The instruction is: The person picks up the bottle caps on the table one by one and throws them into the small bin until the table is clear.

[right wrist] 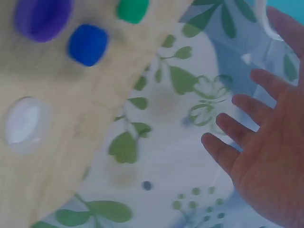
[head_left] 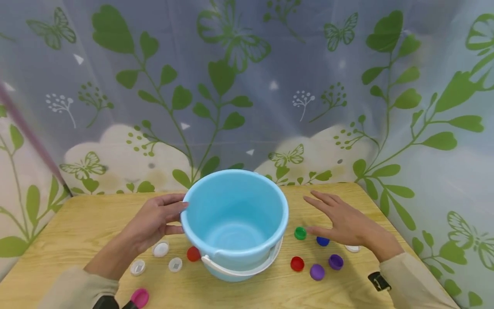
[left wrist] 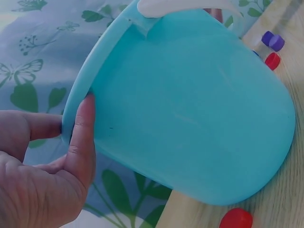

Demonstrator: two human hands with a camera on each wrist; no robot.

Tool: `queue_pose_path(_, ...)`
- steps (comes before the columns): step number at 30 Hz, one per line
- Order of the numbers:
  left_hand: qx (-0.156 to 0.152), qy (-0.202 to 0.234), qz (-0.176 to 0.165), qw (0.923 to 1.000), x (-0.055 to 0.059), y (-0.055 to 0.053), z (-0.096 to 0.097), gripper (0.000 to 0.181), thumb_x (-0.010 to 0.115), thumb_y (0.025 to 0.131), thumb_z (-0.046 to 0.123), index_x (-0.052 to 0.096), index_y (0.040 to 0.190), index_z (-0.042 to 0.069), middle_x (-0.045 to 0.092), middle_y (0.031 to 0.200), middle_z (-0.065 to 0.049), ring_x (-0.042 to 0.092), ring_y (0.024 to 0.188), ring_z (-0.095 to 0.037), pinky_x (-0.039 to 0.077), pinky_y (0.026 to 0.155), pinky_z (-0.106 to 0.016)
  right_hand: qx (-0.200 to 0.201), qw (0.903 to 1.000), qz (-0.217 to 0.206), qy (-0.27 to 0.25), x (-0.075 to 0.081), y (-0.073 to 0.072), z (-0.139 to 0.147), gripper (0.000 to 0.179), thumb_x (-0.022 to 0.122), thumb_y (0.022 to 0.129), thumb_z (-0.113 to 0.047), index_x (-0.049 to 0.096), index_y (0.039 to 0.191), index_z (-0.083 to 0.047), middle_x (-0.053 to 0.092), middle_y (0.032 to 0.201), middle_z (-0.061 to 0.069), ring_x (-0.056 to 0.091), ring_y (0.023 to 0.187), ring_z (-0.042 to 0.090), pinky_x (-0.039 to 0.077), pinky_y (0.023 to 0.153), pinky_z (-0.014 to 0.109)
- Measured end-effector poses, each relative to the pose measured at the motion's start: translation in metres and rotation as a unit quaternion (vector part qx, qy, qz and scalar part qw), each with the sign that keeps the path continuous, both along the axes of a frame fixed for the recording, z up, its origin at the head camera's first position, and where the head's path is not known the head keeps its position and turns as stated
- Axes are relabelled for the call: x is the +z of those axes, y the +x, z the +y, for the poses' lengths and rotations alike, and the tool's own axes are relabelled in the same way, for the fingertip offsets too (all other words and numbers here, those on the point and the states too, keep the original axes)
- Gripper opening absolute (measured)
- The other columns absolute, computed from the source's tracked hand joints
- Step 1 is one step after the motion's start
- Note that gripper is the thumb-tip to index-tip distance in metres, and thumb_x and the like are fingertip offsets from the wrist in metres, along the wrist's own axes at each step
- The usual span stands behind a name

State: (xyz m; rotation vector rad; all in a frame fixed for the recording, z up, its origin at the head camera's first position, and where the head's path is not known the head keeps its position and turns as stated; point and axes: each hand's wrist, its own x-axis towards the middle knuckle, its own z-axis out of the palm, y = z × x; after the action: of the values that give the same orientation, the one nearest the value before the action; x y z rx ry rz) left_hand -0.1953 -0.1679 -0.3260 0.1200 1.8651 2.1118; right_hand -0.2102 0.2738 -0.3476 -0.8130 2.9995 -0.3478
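A light blue bucket (head_left: pixel 235 206) stands at the middle of the wooden table, its mouth facing up toward me. Its white handle (head_left: pixel 247 272) hangs down along the near side. My left hand (head_left: pixel 152 221) pinches the left part of the rim; in the left wrist view the thumb (left wrist: pixel 81 137) presses just under the lip from outside. To the right of the bucket, my right hand (head_left: pixel 343 221) hovers with fingers spread, holding nothing. Below its fingers lie a green bottle cap (head_left: pixel 300 233) and a blue cap (head_left: pixel 322 242). The right wrist view shows the same open palm.
Right of the bucket lie a red cap (head_left: pixel 297 264), two purple caps (head_left: pixel 317 272) and a white cap (head_left: pixel 353 248). On the left are several white caps (head_left: pixel 160 249), a red cap (head_left: pixel 193 253) and a pink cap (head_left: pixel 140 297). A leaf-patterned curtain (head_left: pixel 247 86) hangs behind the table.
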Motion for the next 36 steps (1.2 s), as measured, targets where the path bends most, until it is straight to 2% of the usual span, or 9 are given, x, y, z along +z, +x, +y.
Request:
queue_pose_path(5,0.001,0.027,-0.012,0.9996,-0.002,-0.001,0.0,0.052,0.061,0.094,0.012,0.038,0.134,-0.012,0.06,0.11,-0.014,0.065,0.093,-0.024,0.057,0.078,-0.041,-0.014,0.9981,-0.059,-0.013,-0.015,-0.003,0.014,0.075,0.059,0.09,-0.053,0.033,0.149,-0.015,0.026,0.152,0.016,0.024,0.135,0.045,0.034,0.098,0.066)
queue_pose_path(8,0.003,0.037,-0.014,0.9992,-0.003,-0.001,0.0,0.051,0.061,0.094,0.012,0.039,0.134,-0.011,0.059,0.11,-0.013,0.065,0.093,-0.023,0.056,0.078,-0.041,-0.013,0.9964,-0.081,-0.022,-0.024,-0.005,0.02,0.073,0.063,0.089,-0.046,0.037,0.146,-0.009,0.031,0.148,0.021,0.027,0.132,0.048,0.032,0.099,0.066)
queue_pose_path(13,0.009,0.041,-0.01,0.9991,-0.005,-0.001,-0.001,0.05,0.062,0.094,0.012,0.041,0.133,-0.01,0.059,0.11,-0.013,0.065,0.092,-0.023,0.057,0.077,-0.04,-0.001,0.9952,-0.093,-0.031,-0.041,-0.006,0.028,0.068,0.066,0.089,-0.04,0.043,0.14,-0.001,0.038,0.142,0.025,0.032,0.129,0.049,0.033,0.1,0.064)
queue_pose_path(19,0.014,0.048,-0.006,0.9987,-0.008,0.0,-0.001,0.048,0.063,0.093,0.013,0.042,0.132,-0.008,0.06,0.109,-0.012,0.065,0.09,-0.021,0.057,0.076,-0.04,-0.007,0.9946,-0.099,-0.03,-0.058,-0.008,0.033,0.059,0.069,0.088,-0.032,0.051,0.133,0.001,0.046,0.135,0.024,0.04,0.125,0.047,0.038,0.099,0.059)
queue_pose_path(25,0.015,0.052,-0.001,0.9985,-0.01,0.0,-0.002,0.046,0.062,0.094,0.013,0.043,0.131,-0.008,0.059,0.108,-0.011,0.065,0.089,-0.02,0.058,0.075,-0.038,-0.016,0.9947,-0.097,-0.031,-0.066,-0.009,0.033,0.053,0.072,0.086,-0.027,0.056,0.127,0.002,0.052,0.128,0.02,0.053,0.112,0.038,0.046,0.094,0.052)
queue_pose_path(28,0.016,0.055,0.001,0.9983,-0.011,0.001,-0.002,0.044,0.062,0.094,0.013,0.044,0.129,-0.007,0.06,0.107,-0.011,0.065,0.087,-0.02,0.058,0.073,-0.036,-0.006,0.9942,-0.098,-0.043,-0.068,-0.009,0.033,0.047,0.072,0.086,-0.023,0.058,0.124,0.002,0.055,0.121,0.016,0.058,0.099,0.028,0.052,0.084,0.043)
queue_pose_path(32,0.018,0.058,0.0,0.9982,-0.011,0.002,-0.002,0.043,0.062,0.094,0.013,0.045,0.129,-0.006,0.06,0.105,-0.01,0.064,0.084,-0.018,0.058,0.071,-0.035,0.017,0.9933,-0.097,-0.061,-0.071,-0.01,0.034,0.034,0.07,0.087,-0.014,0.061,0.116,0.001,0.056,0.11,0.008,0.056,0.087,0.017,0.053,0.072,0.031)
queue_pose_path(36,0.016,0.06,0.001,0.9981,-0.012,0.002,-0.002,0.042,0.061,0.094,0.012,0.044,0.128,-0.006,0.06,0.098,-0.01,0.063,0.073,-0.015,0.059,0.069,-0.035,0.034,0.993,-0.086,-0.074,-0.074,-0.013,0.035,0.026,0.07,0.086,-0.008,0.062,0.11,-0.001,0.056,0.103,0.004,0.053,0.08,0.012,0.051,0.066,0.026)
